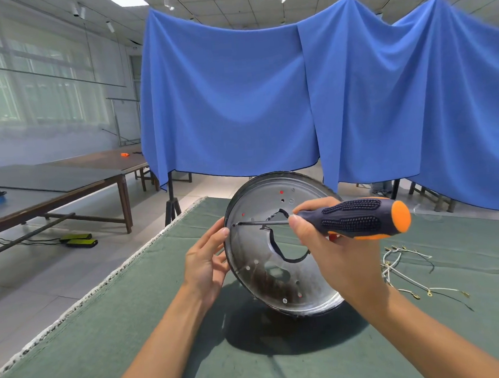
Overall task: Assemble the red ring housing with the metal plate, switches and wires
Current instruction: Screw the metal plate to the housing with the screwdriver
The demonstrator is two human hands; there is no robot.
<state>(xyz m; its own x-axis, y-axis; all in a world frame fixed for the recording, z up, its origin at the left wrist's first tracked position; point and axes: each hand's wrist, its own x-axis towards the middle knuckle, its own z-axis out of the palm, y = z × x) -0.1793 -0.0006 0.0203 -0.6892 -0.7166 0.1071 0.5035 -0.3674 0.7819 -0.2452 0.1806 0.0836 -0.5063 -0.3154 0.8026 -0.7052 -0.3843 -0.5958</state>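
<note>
A round metal plate (272,193) with a dark rim is tilted up on edge over the green mat, its hollow face toward me. Red shows through a few of its small holes; the red ring housing behind it is otherwise hidden. My left hand (204,264) grips the plate's left rim. My right hand (334,251) holds a screwdriver (358,218) with a dark blue and orange handle. Its shaft points left, and the tip rests at a hole near the plate's left edge. A bundle of white wires (405,270) with metal terminals lies on the mat to the right.
The green mat (134,327) covers my table, with its frayed left edge running diagonally. A blue cloth (266,100) hangs behind the table. Long wooden tables (52,183) stand at the left, and two yellow-green pedals (79,240) lie on the floor.
</note>
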